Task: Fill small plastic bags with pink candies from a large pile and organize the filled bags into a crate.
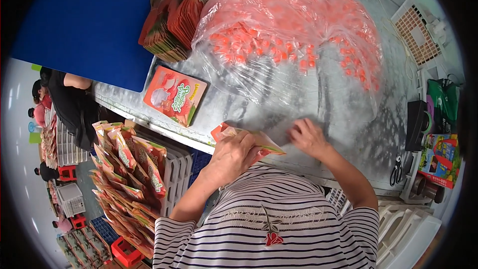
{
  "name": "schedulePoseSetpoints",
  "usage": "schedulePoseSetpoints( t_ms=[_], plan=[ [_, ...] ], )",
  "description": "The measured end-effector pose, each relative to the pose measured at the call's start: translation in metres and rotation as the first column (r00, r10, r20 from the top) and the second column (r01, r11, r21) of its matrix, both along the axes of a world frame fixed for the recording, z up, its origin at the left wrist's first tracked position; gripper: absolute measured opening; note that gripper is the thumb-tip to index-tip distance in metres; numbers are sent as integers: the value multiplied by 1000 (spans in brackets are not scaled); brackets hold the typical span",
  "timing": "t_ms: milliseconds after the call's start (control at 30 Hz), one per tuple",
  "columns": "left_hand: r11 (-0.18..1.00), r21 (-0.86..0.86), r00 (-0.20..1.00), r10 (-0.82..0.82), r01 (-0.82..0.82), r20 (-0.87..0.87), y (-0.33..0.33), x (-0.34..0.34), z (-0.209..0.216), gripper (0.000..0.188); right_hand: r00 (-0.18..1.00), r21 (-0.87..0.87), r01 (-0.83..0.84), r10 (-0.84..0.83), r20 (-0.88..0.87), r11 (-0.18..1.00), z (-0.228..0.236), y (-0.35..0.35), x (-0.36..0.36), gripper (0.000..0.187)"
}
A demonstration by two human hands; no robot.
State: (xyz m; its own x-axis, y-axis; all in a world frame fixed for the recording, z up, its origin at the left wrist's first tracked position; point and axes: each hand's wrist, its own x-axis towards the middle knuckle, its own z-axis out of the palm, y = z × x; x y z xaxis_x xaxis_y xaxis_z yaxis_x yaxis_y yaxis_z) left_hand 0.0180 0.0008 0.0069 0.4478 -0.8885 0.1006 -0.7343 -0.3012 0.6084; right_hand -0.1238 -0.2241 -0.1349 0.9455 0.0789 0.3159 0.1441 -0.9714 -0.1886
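Apparently midway: clenching a red pouch (265, 145) near dial-centre with the left hand (231, 153); unable to tell the right hand's (309, 138) grip, blurred at three o'clock. Seemingly done with massed packets (130, 182) at eight; left with stacked pouches (181, 22) at eleven, bagged red pieces (284, 15) at one.

Looks red and green as a printed pouch (265, 144); slants from the left hand (231, 153), near the right hand (307, 138).

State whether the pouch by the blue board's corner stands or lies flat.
Lying flat: the pouch rests on the table with its printed face upward, apart from the left hand.
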Motion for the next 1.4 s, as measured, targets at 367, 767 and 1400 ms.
schedulePoseSetpoints(
  t_ms=[367,767,1400],
  plan=[
    [992,-18,991,-122,122,-51,-17,7,-9,14,998,992,64,6,-65,107,116,51,54,11],
    [974,-138,978,-192,180,-83,-18,5,4,15,802,618,162,262,-536,769,162,15,81,27],
    [956,-210,964,-233,203,-128,-37,5,-5,10,677,707,705,341,-652,-47,169,-11,72,47]
  ],
)
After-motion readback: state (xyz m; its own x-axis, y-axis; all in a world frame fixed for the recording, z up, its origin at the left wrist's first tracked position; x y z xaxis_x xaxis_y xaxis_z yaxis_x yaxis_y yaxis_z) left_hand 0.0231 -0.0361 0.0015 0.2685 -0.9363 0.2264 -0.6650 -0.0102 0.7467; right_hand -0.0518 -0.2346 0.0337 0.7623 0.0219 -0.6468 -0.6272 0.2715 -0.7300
